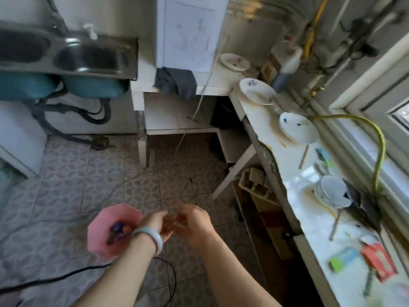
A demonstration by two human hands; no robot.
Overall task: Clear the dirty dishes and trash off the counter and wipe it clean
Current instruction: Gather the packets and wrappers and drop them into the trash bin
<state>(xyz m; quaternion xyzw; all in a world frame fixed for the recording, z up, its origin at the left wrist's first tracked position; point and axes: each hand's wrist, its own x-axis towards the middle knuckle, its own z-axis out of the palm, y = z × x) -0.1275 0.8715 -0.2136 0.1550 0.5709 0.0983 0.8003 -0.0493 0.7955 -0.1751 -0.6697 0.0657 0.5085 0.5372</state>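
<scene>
1. Counter: runs along the right side, under the window.
2. Far plate, middle plate, near plate: on the counter's far half, one behind another.
3. Stack of bowls: on the counter, in front of the plates.
4. Packets: on the counter's near end.
5. Sink: far left.
6. Cloth: hangs over a ledge, right of the sink.
7. Bin: on the floor, just left of the left hand, which meets the right hand.
</scene>
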